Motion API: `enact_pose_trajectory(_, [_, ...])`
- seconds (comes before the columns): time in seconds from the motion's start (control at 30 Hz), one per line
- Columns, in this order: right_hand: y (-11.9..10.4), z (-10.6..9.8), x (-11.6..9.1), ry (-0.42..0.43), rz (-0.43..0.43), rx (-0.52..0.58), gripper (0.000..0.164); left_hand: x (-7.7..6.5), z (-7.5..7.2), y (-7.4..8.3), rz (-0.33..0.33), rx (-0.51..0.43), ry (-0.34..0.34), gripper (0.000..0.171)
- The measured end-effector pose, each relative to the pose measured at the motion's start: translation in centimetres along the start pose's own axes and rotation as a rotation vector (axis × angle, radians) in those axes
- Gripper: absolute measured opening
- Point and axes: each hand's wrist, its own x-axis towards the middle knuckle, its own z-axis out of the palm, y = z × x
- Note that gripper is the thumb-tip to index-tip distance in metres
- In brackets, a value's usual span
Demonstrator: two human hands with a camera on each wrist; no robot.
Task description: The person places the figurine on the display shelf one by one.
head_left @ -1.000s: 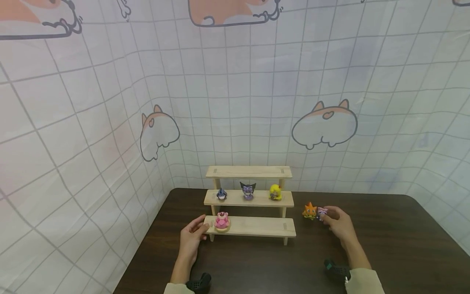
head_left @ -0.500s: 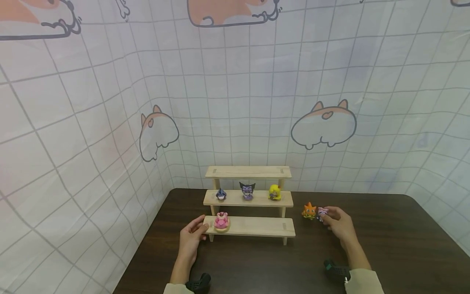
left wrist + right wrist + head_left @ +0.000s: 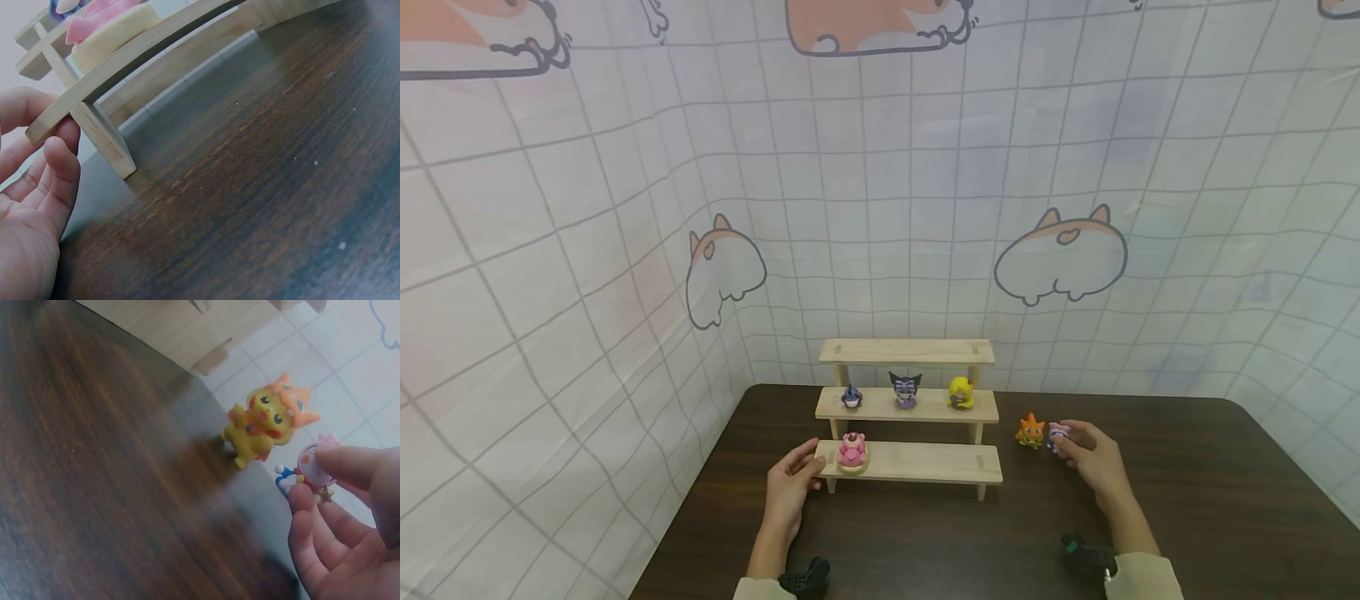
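My left hand [image 3: 792, 483] grips the left end of the lowest plank of a three-step wooden display stand [image 3: 917, 462]; in the left wrist view its fingers [image 3: 61, 156] lie around the plank's end. A pink bear figurine [image 3: 852, 451] on a round cream base sits on that plank close to this hand. At the stand's right, my right hand [image 3: 1093, 454] pinches a small pink-and-purple figurine [image 3: 317, 465] between thumb and fingers, which partly hide it. Just left of it stands a yellow figurine with an orange spiky hood [image 3: 265, 422], upright on the table.
The middle step bears a small dark-blue figurine [image 3: 852, 396], a black-eared purple figurine [image 3: 906, 390] and a yellow-haired figurine [image 3: 960, 392]. Behind the dark wooden table [image 3: 917, 542] hangs a white grid-patterned cloth [image 3: 887, 233] with cartoon corgis.
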Motion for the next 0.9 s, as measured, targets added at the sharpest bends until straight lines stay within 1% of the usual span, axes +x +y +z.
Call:
enact_pose_trajectory(0.17, [-0.5, -0.3, -0.1, -0.005, -0.008, -0.009, 0.048, 0.0, 0.1, 0.0, 0.003, -0.008, 0.0, 0.044])
enact_pose_trajectory(0.43, [-1.7, -0.9, -0.1, -0.008, -0.046, 0.025, 0.051, 0.1, 0.1, 0.0, -0.003, -0.015, 0.003, 0.042])
enact_pose_trajectory(0.53, [-2.2, -1.1, -0.2, -0.009, -0.067, 0.02, 0.053, 0.2, 0.1, 0.0, 0.0, -0.014, -0.002, 0.043])
enact_pose_trajectory(0.67, [-3.0, -1.1, -0.5, -0.015, -0.094, 0.01, 0.053, 0.2, 0.0, 0.0, 0.0, -0.02, -0.003, 0.044])
enact_pose_trajectory(0.9, [-4.6, -0.7, -1.2, -0.04, -0.141, 0.027, 0.05, 0.1, 0.0, 0.0, -0.003, -0.01, -0.002, 0.045])
